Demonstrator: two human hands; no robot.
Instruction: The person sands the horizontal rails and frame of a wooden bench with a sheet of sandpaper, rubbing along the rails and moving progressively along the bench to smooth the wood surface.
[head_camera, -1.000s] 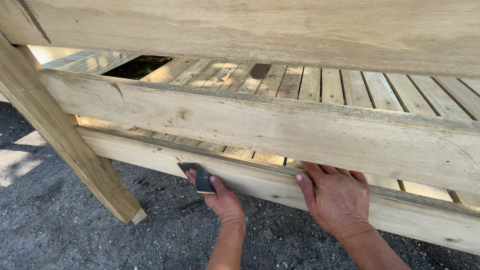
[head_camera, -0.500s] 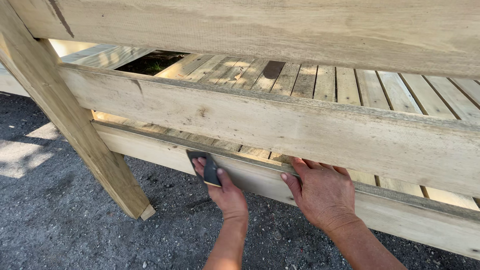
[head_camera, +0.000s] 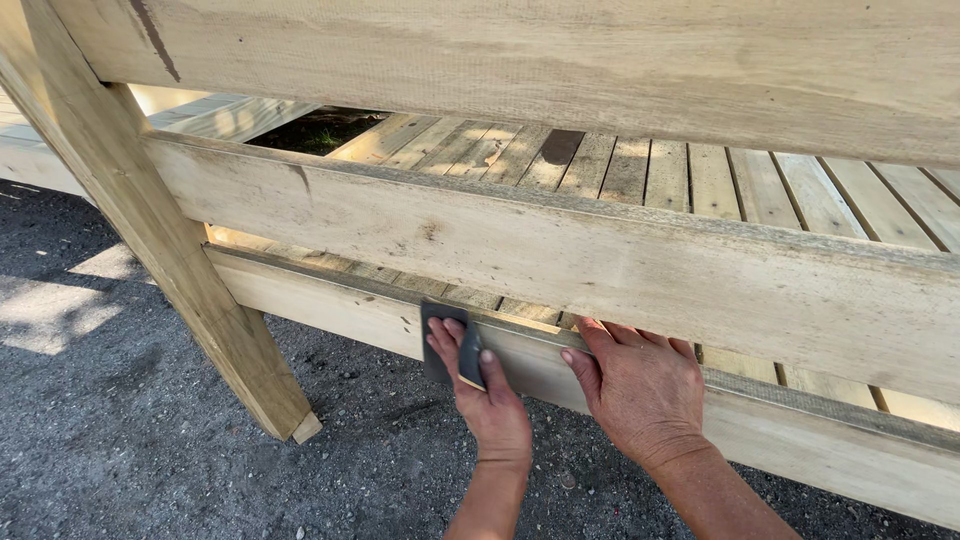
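Sandpaper, a dark grey piece, is pressed flat against the front face of the lowest wooden rail by the left hand, with fingers stretched over it. The right hand lies just beside, open, palm on the same rail, fingertips over its top edge; it grasps nothing. Above is a wider middle board, and behind it the slatted deck. A slanted leg stands on grey gravel. The paper is maybe folded, the view is not clear.
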